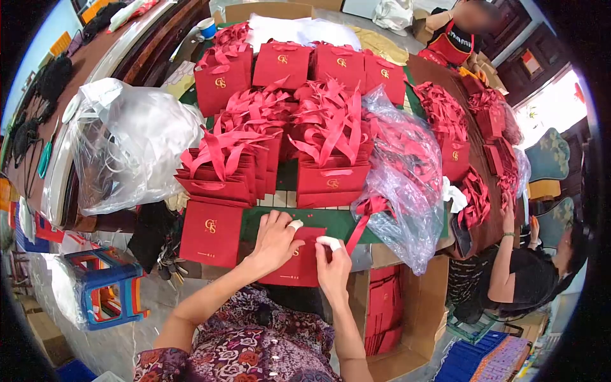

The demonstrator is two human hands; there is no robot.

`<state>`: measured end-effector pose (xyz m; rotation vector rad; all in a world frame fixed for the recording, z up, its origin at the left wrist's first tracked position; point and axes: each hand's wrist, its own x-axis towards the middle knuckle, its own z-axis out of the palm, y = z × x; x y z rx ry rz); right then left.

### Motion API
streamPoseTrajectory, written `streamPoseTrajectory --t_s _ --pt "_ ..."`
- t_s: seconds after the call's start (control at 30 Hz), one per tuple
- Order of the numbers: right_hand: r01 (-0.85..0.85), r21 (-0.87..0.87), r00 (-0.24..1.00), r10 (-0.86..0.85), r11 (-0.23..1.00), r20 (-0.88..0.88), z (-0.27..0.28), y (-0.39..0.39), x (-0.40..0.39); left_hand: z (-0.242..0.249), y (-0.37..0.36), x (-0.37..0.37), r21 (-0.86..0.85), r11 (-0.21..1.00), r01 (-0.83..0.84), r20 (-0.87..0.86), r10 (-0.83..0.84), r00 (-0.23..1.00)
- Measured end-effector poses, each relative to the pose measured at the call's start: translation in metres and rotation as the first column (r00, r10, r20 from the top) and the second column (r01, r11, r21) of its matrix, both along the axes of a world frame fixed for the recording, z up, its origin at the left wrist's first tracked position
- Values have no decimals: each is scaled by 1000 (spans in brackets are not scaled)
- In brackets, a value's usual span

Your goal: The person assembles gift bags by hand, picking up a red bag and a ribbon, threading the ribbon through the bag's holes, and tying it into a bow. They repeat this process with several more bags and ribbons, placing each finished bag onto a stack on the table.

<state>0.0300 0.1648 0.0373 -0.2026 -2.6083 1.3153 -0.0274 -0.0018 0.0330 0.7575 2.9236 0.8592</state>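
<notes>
A flat red paper gift bag with gold print lies at the table's front edge, before my body. My left hand rests across its upper left part, fingers stretched out, with a white wrap on one finger. At the bag's upper right edge my right hand is closed in a pinch, its index finger wrapped in white. Exactly what lies between those fingertips is partly hidden. Left of my hands lies another red gift bag with a gold logo. A red ribbon hangs just right of my right hand.
Red bags with ribbon handles stand in rows behind my hands. A clear plastic bag of ribbons lies right, a white-filled plastic bag left. Below right is a cardboard box holding red bags. Two people are at the right.
</notes>
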Motion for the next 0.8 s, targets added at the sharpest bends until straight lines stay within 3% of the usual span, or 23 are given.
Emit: streamPoseTrajectory --t_s 0.17,0.23,0.33,0.4,0.47,0.53,0.6,0.67,0.73,0.8 --pt "27 -50 999 -26 998 20 -8 -10 -11 -1 -2 2 82 996 -16 -28 18 999" --pt "36 -50 999 -36 998 7 -9 -9 -11 1 -2 1 128 991 -49 113 35 993" --pt "27 10 999 -26 1000 -32 -6 -11 -11 -15 -3 3 256 965 -54 138 19 990" --pt "-2 163 997 14 987 -72 -6 -14 -13 -13 2 5 309 949 -65 94 38 995" --pt "-19 239 992 47 971 -115 -9 -16 -17 -4 5 6 180 981 -72 -1 73 997" --pt "-65 299 994 88 952 -64 -9 -19 -20 3 7 5 173 983 -56 -49 66 997" --pt "-77 233 991 100 969 -88 -13 -18 -27 5 7 2 137 987 -80 -79 91 993" --pt "-96 57 985 103 994 -135 -12 -15 -31 0 -1 -8 253 964 -76 14 75 997" --pt "-85 -113 996 86 990 4 -7 -15 -30 6 -5 -10 291 950 -111 105 84 991" --pt "-125 -28 981 120 992 -154 -15 -12 -28 -9 -8 -14 294 952 -82 53 69 996"
